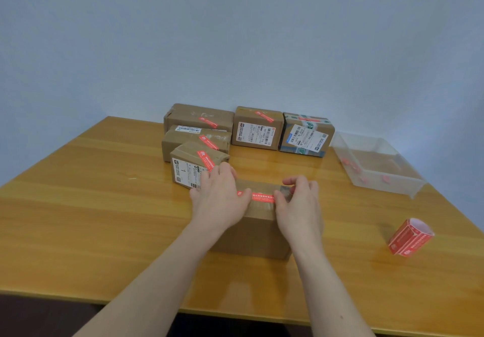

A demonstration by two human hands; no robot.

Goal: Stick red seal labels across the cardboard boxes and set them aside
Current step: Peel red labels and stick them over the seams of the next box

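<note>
Two bare forearms reach in from the near edge, and both hands rest on top of a plain brown cardboard box (258, 228) that sits on the surface (91, 205). The left hand (221, 200) lies flat on the box's left end with fingers straight, pressing on one end of a red seal label (262, 197). The right hand (298, 203) sits at the box's right end, thumb on the label's other end and fingers loosely curved over the far edge; neither hand clenches anything. The label is a narrow red strip with white print, lying across the taped top of the box.

Beyond the box stand five sealed parcels (258, 128), each with a red strip, some with white shipping labels. Right of the box lies a roll of red labels (410, 237); farther right and back sits a clear plastic tray (408, 186) holding red scraps. The surface is glossy yellowish wood, set against a pale bluish wall (235, 35).
</note>
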